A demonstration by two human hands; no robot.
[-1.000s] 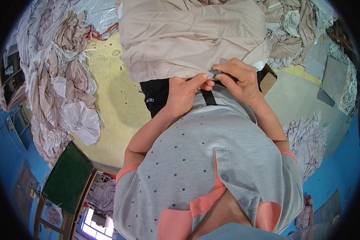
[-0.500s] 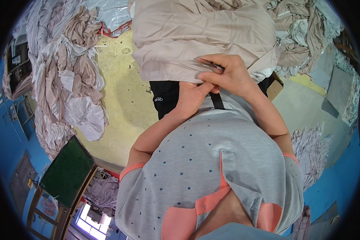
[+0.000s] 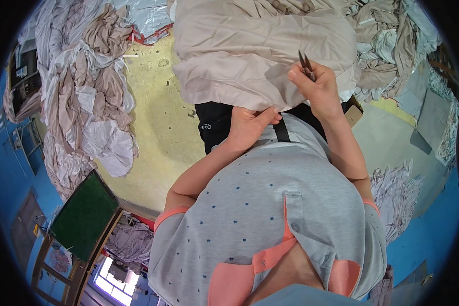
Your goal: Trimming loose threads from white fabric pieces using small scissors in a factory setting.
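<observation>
A large sheet of beige fabric (image 3: 239,58) lies creased across my lap and stretches away from me. My left hand (image 3: 249,125) pinches its near edge between thumb and fingers, close to my waist. Up and to the right, my right hand (image 3: 319,86) is closed around small dark thread snips (image 3: 306,65), blades pointing away from me. The snips are raised over the fabric, and their shadow falls on the cloth left of the hand. My right palm hides the rear part of the snips.
Piles of beige and white cloth lie at the left (image 3: 94,97) and at the far right (image 3: 380,56). A greyish cloth heap (image 3: 398,201) sits right of me. A green-topped table (image 3: 84,217) stands at lower left. The floor (image 3: 158,112) is worn yellow.
My right hand has lifted away from the fabric edge and my left hand, up and to the right, with the snips. My left hand keeps its pinch on the edge.
</observation>
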